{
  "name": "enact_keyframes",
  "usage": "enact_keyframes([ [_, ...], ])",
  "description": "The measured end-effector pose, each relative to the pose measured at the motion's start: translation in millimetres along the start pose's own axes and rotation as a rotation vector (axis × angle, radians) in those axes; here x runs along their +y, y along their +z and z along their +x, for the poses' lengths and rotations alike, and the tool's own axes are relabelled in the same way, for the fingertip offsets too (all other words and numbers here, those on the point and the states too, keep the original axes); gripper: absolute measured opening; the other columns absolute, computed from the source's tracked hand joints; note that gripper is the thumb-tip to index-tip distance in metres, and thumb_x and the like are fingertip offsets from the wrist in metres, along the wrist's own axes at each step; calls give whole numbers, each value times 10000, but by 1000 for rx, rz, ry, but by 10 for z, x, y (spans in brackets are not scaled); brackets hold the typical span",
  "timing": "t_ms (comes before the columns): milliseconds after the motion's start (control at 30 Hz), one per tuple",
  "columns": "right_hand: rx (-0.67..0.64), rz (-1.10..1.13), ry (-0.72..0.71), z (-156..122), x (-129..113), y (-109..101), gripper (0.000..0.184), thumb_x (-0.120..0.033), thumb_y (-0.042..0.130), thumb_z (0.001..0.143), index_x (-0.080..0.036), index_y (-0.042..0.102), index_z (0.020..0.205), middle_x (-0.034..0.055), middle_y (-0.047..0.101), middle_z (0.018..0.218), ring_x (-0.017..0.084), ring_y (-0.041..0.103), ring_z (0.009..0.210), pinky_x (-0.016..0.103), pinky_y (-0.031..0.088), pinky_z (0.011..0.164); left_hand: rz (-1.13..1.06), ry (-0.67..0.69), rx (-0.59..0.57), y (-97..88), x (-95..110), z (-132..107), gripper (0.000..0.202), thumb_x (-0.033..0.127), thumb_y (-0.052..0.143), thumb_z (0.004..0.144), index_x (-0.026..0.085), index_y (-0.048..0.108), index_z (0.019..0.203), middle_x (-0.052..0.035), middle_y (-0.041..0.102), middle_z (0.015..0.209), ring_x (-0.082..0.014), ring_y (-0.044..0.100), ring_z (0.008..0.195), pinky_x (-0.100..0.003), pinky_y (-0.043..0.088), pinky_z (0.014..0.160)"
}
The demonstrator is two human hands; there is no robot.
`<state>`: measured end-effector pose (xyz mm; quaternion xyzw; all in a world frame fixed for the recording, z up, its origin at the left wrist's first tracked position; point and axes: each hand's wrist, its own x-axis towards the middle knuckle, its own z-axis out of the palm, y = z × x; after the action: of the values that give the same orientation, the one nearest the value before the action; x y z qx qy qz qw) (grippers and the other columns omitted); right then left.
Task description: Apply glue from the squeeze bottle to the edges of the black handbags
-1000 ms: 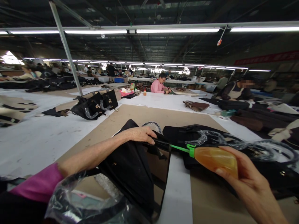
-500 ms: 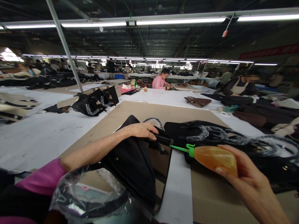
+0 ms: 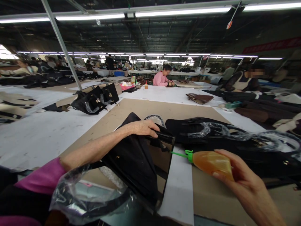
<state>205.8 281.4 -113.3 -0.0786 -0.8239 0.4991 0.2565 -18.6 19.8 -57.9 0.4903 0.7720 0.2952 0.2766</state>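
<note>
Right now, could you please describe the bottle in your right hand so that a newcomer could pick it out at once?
On the white table, a brown board lies under a black handbag. The right hand grips an amber plastic squeeze bottle. Its thin green nozzle sets it apart from the small bottle far down the table.

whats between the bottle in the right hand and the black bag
Head view: just the green nozzle of the bottle in the right hand, its tip at the edge of the bag under the left hand.
</note>
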Motion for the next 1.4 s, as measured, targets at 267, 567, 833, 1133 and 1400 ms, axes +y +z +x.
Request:
enact_keyframes([
  [267, -54, -6, -2, -123, 246, 22, 502, -447, 749, 708, -246, 579, 1135, 48, 627, 1101, 247, 622, 929, 247, 531, 777, -11, -9, -4, 16, -12, 10, 187, 227, 586, 763, 109, 686, 869, -8, 601, 723, -129, 503, 681, -213, 361, 607],
  [567, -123, -64, 24, -214, 321, 75, 489, -455, 715, 757, -242, 559, 1169, 49, 606, 1123, 257, 596, 967, 317, 482, 880, -20, -36, 14, 42, 39, -6, 154, 196, 573, 759, 116, 680, 837, 12, 590, 707, -118, 499, 692, -220, 366, 661],
  [833, -160, -98, -48, -333, 377, 154, 432, -462, 679, 795, -254, 578, 1161, 53, 608, 1125, 238, 611, 935, 251, 517, 762, -15, -23, 9, 72, 42, -26, 200, 209, 554, 758, 110, 678, 880, 8, 608, 748, -131, 529, 735, -222, 381, 670],
  [1133, -229, -102, 20, -506, 676, 235, 414, -448, 675, 797, -338, 552, 1176, 3, 594, 1157, 267, 566, 1003, 333, 427, 885, 23, -2, 37, 161, 87, -152, 212, 210, 548, 791, 137, 680, 939, 10, 638, 793, -128, 558, 761, -209, 394, 687],
  [1400, -208, 40, 245, -606, 755, 292, 535, -491, 749, 687, -267, 564, 1136, 41, 639, 1048, 295, 594, 915, 372, 462, 823, 172, -12, 89, 333, 269, -376, 199, 204, 538, 840, 130, 671, 968, 4, 640, 770, -111, 552, 696, -202, 386, 635],
])
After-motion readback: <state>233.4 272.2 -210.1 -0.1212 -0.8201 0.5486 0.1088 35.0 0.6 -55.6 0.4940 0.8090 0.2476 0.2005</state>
